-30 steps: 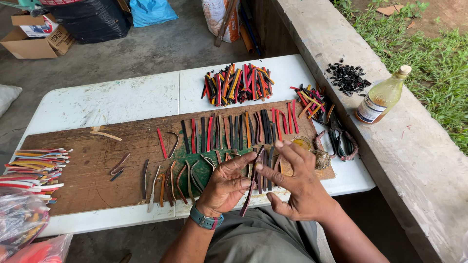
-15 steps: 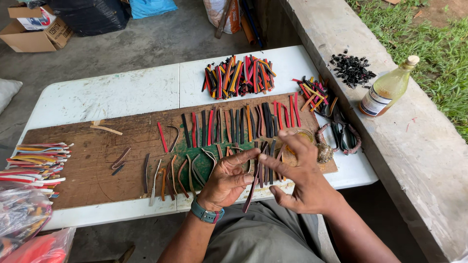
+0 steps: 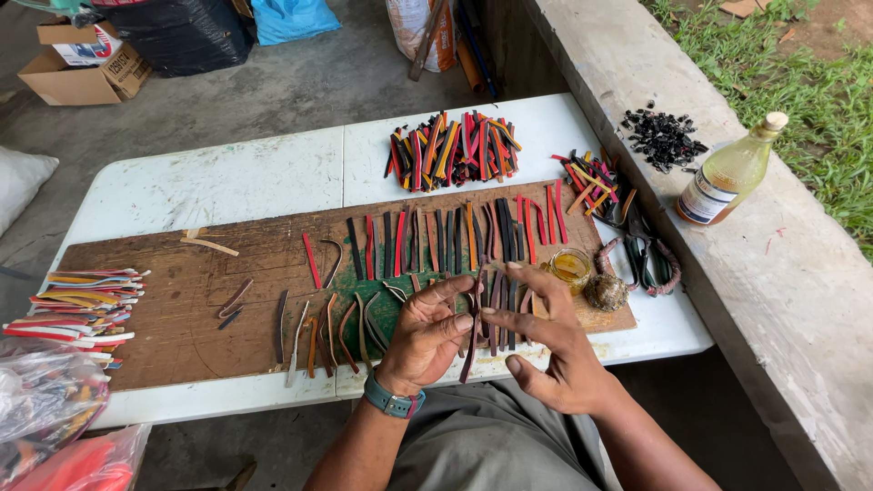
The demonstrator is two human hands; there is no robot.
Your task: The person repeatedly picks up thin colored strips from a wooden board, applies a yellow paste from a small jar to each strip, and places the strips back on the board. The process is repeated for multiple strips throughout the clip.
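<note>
My left hand (image 3: 426,333), with a teal watch on the wrist, pinches a thin dark strip (image 3: 471,350) between thumb and fingers above the near edge of the brown board (image 3: 182,309). My right hand (image 3: 546,345) touches the same strip with thumb and forefinger, its other fingers spread. A row of coloured strips (image 3: 436,241) lies side by side on the board just beyond my hands. A small jar of yellow liquid (image 3: 570,267) and a round brownish lump (image 3: 607,292) sit by my right hand.
A pile of coloured strips (image 3: 455,145) lies on the white folding table (image 3: 227,182). Flat strips (image 3: 82,305) are stacked at the left, with plastic bags (image 3: 45,409) below them. On the concrete ledge (image 3: 773,300) stand a bottle (image 3: 727,173) and black bits (image 3: 664,136).
Both hands have drawn slightly nearer to me with the dark strip between them; the view has tilted a little. The things on the table have not moved.
</note>
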